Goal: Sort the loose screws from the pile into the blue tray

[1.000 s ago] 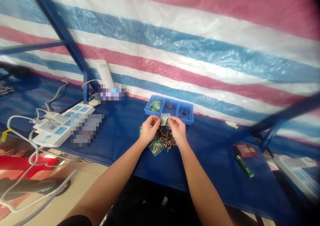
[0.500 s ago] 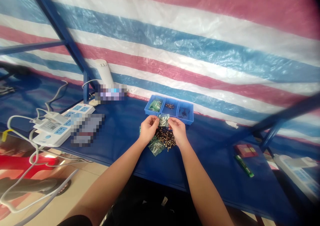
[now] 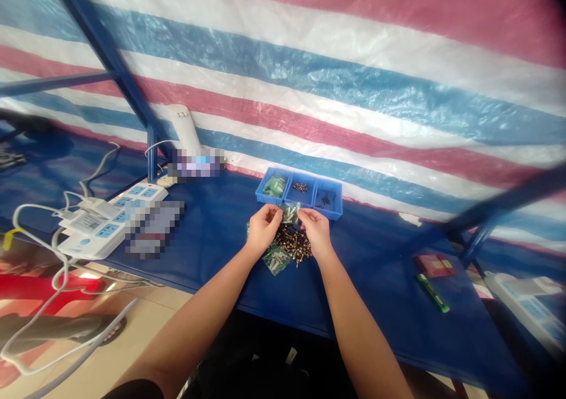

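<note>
A small clear plastic bag (image 3: 290,213) of silvery pin-like parts is stretched between my two hands. My left hand (image 3: 264,228) pinches its left edge, and my right hand (image 3: 315,228) pinches its right edge. Below it on the blue table (image 3: 212,228) lies a heap of small brass-and-black metal parts (image 3: 295,246). Another clear bag of silvery pins (image 3: 276,260) rests at the heap's lower left. Just beyond my hands stands a blue three-compartment tray (image 3: 328,214). Its left section has greenish bags (image 3: 275,185), the middle one brass parts (image 3: 300,187), the right one dark pieces (image 3: 326,198).
On the left lie a white power strip (image 3: 110,225) with plugs and cables, and a blurred-out flat object (image 3: 154,228). A red box (image 3: 435,266) and a green packet (image 3: 432,293) sit at the right. Striped sheeting (image 3: 309,104) hangs behind, beside blue frame bars (image 3: 99,45).
The bag between my fingers has tilted slightly, and its contents have shifted. Both hands stay in nearly the same place.
</note>
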The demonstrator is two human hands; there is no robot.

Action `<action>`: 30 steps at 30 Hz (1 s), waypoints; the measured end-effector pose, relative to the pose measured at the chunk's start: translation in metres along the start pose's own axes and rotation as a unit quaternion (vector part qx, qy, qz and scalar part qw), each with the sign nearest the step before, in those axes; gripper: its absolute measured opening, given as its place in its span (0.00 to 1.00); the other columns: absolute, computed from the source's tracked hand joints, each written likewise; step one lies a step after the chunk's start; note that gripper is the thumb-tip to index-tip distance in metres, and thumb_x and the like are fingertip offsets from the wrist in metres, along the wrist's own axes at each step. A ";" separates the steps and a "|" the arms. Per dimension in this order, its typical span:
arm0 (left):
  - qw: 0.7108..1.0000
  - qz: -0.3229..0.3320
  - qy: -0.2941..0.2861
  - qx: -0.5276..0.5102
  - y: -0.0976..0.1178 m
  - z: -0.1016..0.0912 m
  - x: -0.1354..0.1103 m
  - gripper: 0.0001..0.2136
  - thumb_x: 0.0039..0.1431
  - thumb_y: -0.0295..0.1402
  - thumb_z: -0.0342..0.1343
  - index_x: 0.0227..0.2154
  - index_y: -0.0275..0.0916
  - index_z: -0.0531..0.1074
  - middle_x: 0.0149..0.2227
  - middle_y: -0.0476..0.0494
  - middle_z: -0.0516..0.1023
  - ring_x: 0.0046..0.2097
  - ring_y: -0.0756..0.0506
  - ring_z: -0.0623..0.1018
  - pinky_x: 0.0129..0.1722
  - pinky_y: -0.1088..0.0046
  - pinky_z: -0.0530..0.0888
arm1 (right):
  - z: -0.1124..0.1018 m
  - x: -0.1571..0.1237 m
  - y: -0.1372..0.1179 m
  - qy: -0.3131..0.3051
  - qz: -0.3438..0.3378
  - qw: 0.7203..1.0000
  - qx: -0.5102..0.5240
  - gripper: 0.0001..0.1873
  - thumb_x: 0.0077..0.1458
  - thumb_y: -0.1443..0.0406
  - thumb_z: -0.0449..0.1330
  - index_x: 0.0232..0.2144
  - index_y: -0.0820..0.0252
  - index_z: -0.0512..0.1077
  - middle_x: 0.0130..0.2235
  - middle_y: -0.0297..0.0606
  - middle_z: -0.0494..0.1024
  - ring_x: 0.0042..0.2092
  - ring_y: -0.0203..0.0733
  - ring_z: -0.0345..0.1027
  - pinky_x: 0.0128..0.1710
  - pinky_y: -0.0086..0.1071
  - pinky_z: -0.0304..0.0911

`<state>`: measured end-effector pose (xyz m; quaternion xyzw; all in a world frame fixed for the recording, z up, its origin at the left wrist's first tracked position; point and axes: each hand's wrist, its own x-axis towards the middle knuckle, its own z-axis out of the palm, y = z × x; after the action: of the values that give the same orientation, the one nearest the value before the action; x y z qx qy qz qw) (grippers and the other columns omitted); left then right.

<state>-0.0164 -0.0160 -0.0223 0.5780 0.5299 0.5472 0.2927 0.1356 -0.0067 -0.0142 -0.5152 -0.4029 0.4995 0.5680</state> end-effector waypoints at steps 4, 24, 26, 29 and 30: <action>0.998 0.028 0.010 0.059 0.004 -0.003 -0.002 0.11 0.60 0.41 0.55 0.35 0.39 0.74 0.25 0.50 0.74 0.27 0.50 0.73 0.30 0.76 0.70 | -0.001 -0.001 -0.003 0.003 -0.003 1.000 0.000 0.17 0.42 0.54 0.67 0.30 0.60 0.78 0.23 0.33 0.75 0.24 0.35 0.65 0.23 0.29 0.57; 0.999 0.026 0.011 -0.043 0.006 0.001 -0.003 0.15 0.59 0.39 0.57 0.46 0.39 0.70 0.36 0.45 0.82 0.31 0.47 0.82 0.35 0.71 0.78 | -0.004 -0.001 -0.001 -0.022 -0.073 0.997 0.008 0.17 0.43 0.58 0.69 0.36 0.59 0.75 0.34 0.39 0.81 0.36 0.43 0.75 0.37 0.36 0.68; 0.998 0.020 0.005 -0.053 0.006 0.001 -0.003 0.14 0.59 0.40 0.57 0.44 0.39 0.72 0.35 0.45 0.82 0.30 0.47 0.82 0.35 0.71 0.78 | -0.004 -0.001 -0.003 -0.027 -0.058 0.998 0.008 0.19 0.43 0.58 0.69 0.37 0.59 0.75 0.34 0.40 0.81 0.36 0.44 0.75 0.37 0.36 0.68; 0.999 0.014 0.000 -0.050 0.004 0.001 -0.003 0.13 0.59 0.42 0.56 0.40 0.38 0.75 0.32 0.45 0.81 0.25 0.49 0.79 0.28 0.74 0.76 | -0.004 -0.001 -0.004 -0.033 -0.040 0.999 -0.010 0.17 0.43 0.57 0.68 0.35 0.60 0.77 0.34 0.41 0.82 0.36 0.45 0.75 0.37 0.36 0.68; 0.999 0.011 0.000 -0.047 0.003 0.001 -0.003 0.13 0.59 0.42 0.56 0.40 0.38 0.75 0.31 0.46 0.80 0.23 0.50 0.77 0.24 0.76 0.74 | -0.004 -0.001 -0.004 -0.034 -0.037 0.999 -0.016 0.17 0.43 0.57 0.68 0.35 0.60 0.77 0.34 0.41 0.82 0.36 0.45 0.75 0.36 0.36 0.68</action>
<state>-0.0138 -0.0196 -0.0208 0.5696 0.4972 0.5748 0.3129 0.1397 -0.0088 -0.0104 -0.4919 -0.4486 0.4887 0.5638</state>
